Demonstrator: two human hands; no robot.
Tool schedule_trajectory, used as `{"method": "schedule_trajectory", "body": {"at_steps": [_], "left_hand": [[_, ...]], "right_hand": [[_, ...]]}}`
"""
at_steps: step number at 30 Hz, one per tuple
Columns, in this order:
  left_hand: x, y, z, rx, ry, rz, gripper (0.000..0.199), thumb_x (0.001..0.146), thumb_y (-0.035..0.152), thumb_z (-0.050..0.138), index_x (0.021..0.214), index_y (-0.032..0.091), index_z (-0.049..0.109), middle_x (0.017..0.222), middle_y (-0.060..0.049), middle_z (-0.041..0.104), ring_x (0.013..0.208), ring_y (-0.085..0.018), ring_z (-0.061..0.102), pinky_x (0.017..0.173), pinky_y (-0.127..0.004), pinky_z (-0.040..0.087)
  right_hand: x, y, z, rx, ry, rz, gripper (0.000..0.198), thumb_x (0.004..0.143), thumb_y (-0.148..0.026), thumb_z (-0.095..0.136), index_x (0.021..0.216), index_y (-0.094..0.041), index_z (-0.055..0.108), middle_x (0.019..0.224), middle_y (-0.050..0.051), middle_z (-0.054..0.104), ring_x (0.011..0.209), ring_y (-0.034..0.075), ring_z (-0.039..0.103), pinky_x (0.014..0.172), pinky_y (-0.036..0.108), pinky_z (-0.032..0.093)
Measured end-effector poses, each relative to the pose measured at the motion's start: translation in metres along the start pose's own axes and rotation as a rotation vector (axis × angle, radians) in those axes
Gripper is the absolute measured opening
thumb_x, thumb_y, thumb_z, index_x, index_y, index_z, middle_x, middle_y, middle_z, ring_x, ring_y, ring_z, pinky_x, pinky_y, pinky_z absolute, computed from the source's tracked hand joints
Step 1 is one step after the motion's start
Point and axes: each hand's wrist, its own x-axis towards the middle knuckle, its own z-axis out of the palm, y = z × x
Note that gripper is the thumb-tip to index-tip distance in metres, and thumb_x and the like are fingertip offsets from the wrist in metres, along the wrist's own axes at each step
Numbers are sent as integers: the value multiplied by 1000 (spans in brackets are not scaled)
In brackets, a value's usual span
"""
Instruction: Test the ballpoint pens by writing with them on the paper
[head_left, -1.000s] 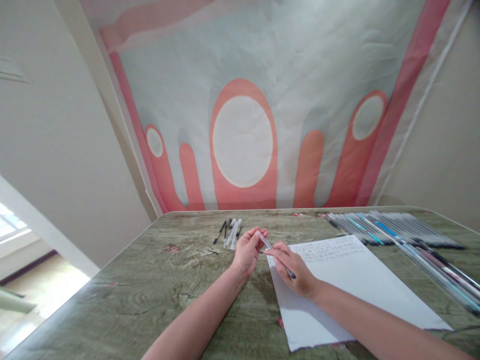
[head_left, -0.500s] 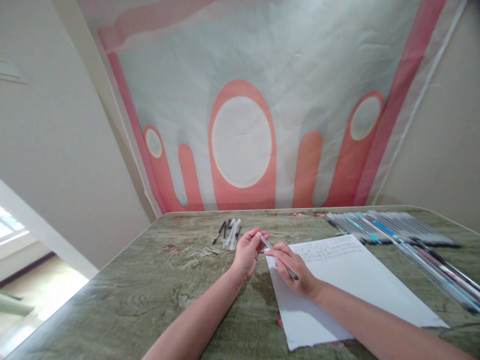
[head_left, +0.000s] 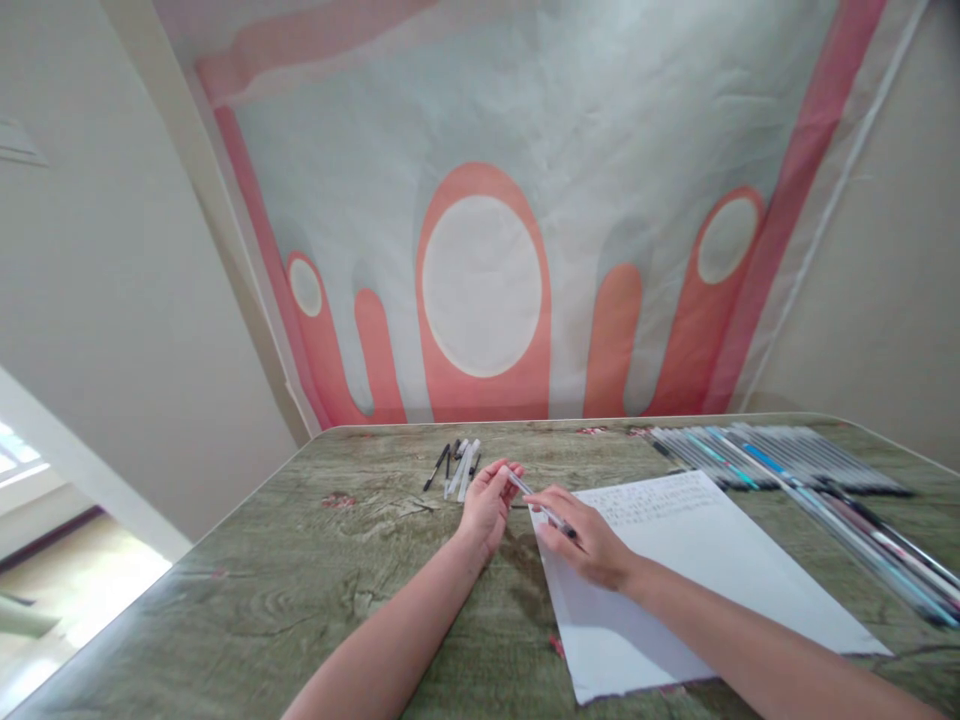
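wood-grained table (head_left: 247, 590) before a grey backdrop (head_left: 675, 130) with coral shapes. the left hand (head_left: 485, 508) pinches the far end of a slim clear pen (head_left: 556, 519), held slanting above the table; the right hand (head_left: 589, 545) grips its near, darker end, by the left edge of a white sheet (head_left: 739, 545) bearing written lines. black and clear pieces (head_left: 466, 468) lie beyond the left hand; many pens (head_left: 825, 462) lie at the sheet's right.

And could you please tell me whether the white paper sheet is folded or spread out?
Spread out: the sheet lies flat on the greenish wood-patterned table, its written lines showing.
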Motion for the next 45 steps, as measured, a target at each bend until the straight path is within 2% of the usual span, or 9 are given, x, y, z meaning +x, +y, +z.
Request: {"method": "schedule_trajectory", "body": {"at_steps": [4, 9, 16, 25, 29, 33, 37, 42, 45], "left_hand": [[7, 2, -6, 24, 42, 45, 25, 69, 18, 67, 90, 14, 54, 88, -6, 65, 88, -14, 62, 88, -30, 43], [1, 1, -2, 124, -59, 78, 31, 68, 24, 67, 93, 14, 53, 94, -8, 65, 89, -16, 62, 92, -34, 41], [-4, -2, 6, 485, -221, 193, 42, 74, 32, 60, 110, 16, 46, 110, -11, 59, 98, -18, 58, 91, -36, 41], [-5, -11, -3, 1021, -248, 378, 30, 75, 33, 55, 100, 16, 55, 97, -8, 61, 92, -19, 58, 84, -35, 45], [-5, -9, -4, 1106, -224, 387, 29, 74, 32, 55, 98, 16, 56, 97, -8, 60, 92, -19, 57, 82, -36, 45], [-6, -9, -3, 1142, -251, 393, 27, 75, 31, 53, 98, 17, 56, 97, -7, 59, 92, -19, 56, 84, -36, 44], [-12, -6, 2, 1220, -331, 447, 26, 74, 29, 54, 98, 19, 56, 98, -6, 57, 94, -19, 54, 86, -36, 42], [-19, -2, 7, 1341, -464, 500, 42, 65, 34, 65, 104, 19, 54, 107, -8, 53, 102, -21, 50, 90, -36, 39], [-20, -2, 6, 1432, -517, 506, 62, 55, 41, 72, 110, 20, 51, 115, -9, 50, 109, -25, 44, 95, -39, 35]], "right_hand": [[7, 0, -13, 76, -25, 211, 30, 84, -30, 42, 108, -18, 55, 84, 3, 61, 68, 12, 54, 63, 23, 43], [12, 11, -19, 91, -171, 437, 27, 73, -26, 53, 95, -12, 60, 67, 1, 61, 55, 11, 53, 51, 20, 39], [-1, 24, -40, -69, -249, 429, 12, 67, -17, 48, 64, -14, 60, 54, -2, 57, 49, 8, 48, 46, 18, 32], [-69, 51, -137, -443, 30, 618, 13, 71, -24, 46, 67, -16, 55, 59, 0, 59, 53, 12, 52, 50, 21, 32], [-109, 71, -182, -825, -2, 756, 12, 70, -21, 46, 62, -18, 55, 57, 3, 60, 56, 15, 55, 52, 25, 30], [-137, 84, -212, -983, -133, 877, 14, 67, -19, 47, 54, -17, 51, 58, 9, 61, 59, 20, 59, 51, 27, 30], [-146, 89, -224, -924, -170, 965, 3, 62, -16, 51, 62, -15, 54, 60, 12, 62, 54, 22, 60, 46, 26, 32], [-151, 92, -223, -772, -143, 1154, 18, 64, -16, 52, 81, -12, 56, 51, 9, 60, 32, 19, 52, 37, 27, 32], [-150, 91, -224, -831, -115, 1080, 16, 65, -20, 54, 78, -13, 57, 56, 11, 62, 43, 22, 58, 44, 29, 37]]}}
